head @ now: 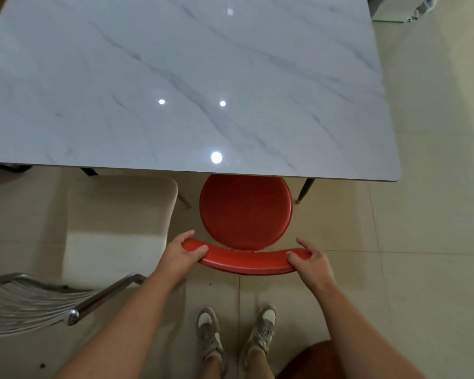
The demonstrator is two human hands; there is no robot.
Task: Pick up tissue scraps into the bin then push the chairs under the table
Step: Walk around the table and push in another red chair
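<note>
A red chair [245, 212] with a round seat and a curved backrest stands at the near edge of the white marble table [175, 77]. The far rim of its seat lies just under the table edge. My left hand [182, 251] grips the left end of the backrest. My right hand [309, 258] grips the right end. A cream chair [115, 222] stands to the left of the red one, its seat mostly out from under the table. No tissue scraps or bin are in view.
A chrome-framed chair back [39, 302] sits at the lower left, close to my left forearm. A dark table leg [305, 188] stands right of the red seat. Beige floor tiles stretch to the right. My feet [236, 332] are behind the red chair.
</note>
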